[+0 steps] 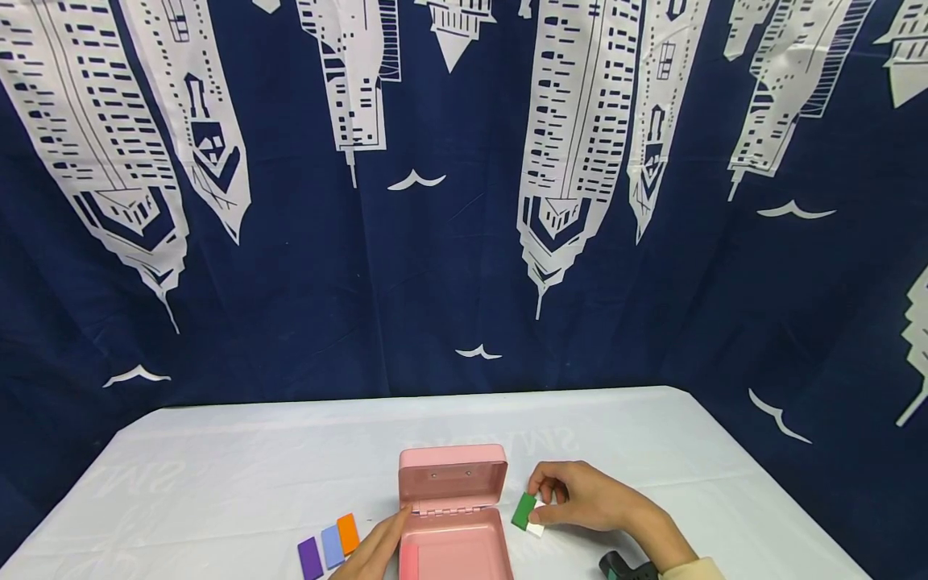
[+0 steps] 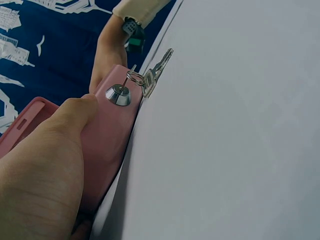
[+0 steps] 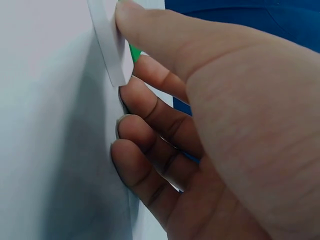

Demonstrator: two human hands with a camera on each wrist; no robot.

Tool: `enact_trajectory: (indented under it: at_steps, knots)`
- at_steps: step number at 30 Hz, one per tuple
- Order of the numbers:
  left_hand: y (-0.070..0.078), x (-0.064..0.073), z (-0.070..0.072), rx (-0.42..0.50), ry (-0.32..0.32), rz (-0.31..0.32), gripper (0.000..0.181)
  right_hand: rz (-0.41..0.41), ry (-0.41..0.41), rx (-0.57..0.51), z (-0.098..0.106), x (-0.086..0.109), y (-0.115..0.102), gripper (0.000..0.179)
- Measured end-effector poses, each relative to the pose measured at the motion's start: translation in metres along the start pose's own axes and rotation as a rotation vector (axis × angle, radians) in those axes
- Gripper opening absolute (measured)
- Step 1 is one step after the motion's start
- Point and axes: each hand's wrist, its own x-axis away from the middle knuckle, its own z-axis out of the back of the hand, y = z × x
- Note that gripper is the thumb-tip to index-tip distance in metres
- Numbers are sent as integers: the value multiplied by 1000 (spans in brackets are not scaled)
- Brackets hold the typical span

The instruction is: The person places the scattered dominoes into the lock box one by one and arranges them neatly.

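- A person's left hand (image 1: pixel 373 552) grips the near left corner of an open pink lock box (image 1: pixel 464 560), fingers laid along the left wall and thumb on the near side
- The person's right hand (image 1: pixel 580 495), its gap narrow, pinches a small white block (image 1: pixel 536 530) between thumb and curled fingers just right of the box
- A green block (image 1: pixel 523 512) lies on the left side of the white one, close by the same fingertips
- The box stands at the near middle of a table under a white tablecloth (image 1: pixel 239 455), its lid (image 1: pixel 453 459) raised at the far side on a metal hinge (image 1: pixel 449 511)
- Inside, a bright pink block (image 1: pixel 409 561) sits against the left wall
- On the near face, a silver lock (image 2: pixel 119 95) carries a key, with a ring and more keys (image 2: pixel 150 82) hanging from it
- Left of the box, beside the left hand, purple (image 1: pixel 310 558), light blue (image 1: pixel 333 547) and orange (image 1: pixel 349 533) blocks form a slanting row, orange farthest right
- A black device (image 1: pixel 627 566) sits at the right wrist, next to a cream sleeve (image 1: pixel 692 570)
- Beyond the table hangs a navy curtain (image 1: pixel 435 266) printed with white skyscrapers, spires pointing down
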Motion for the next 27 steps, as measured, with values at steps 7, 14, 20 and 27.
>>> enact_trajectory:
  at_steps: [7, 14, 20, 27]
  knots:
    - [0, 0, 0, 16, -4, -4, 93, 15, 6, 3, -1, -1, 1, 20]
    - [0, 0, 0, 16, -6, 3, 92, 40, 27, 34, -2, -2, 1, 17]
    - [1, 1, 0, 10, -4, 14, 92, 69, 60, 44, -7, -4, -1, 36]
    - [2, 0, 2, 34, -17, 9, 93, 92, 80, 119, -13, -9, -5, 46]
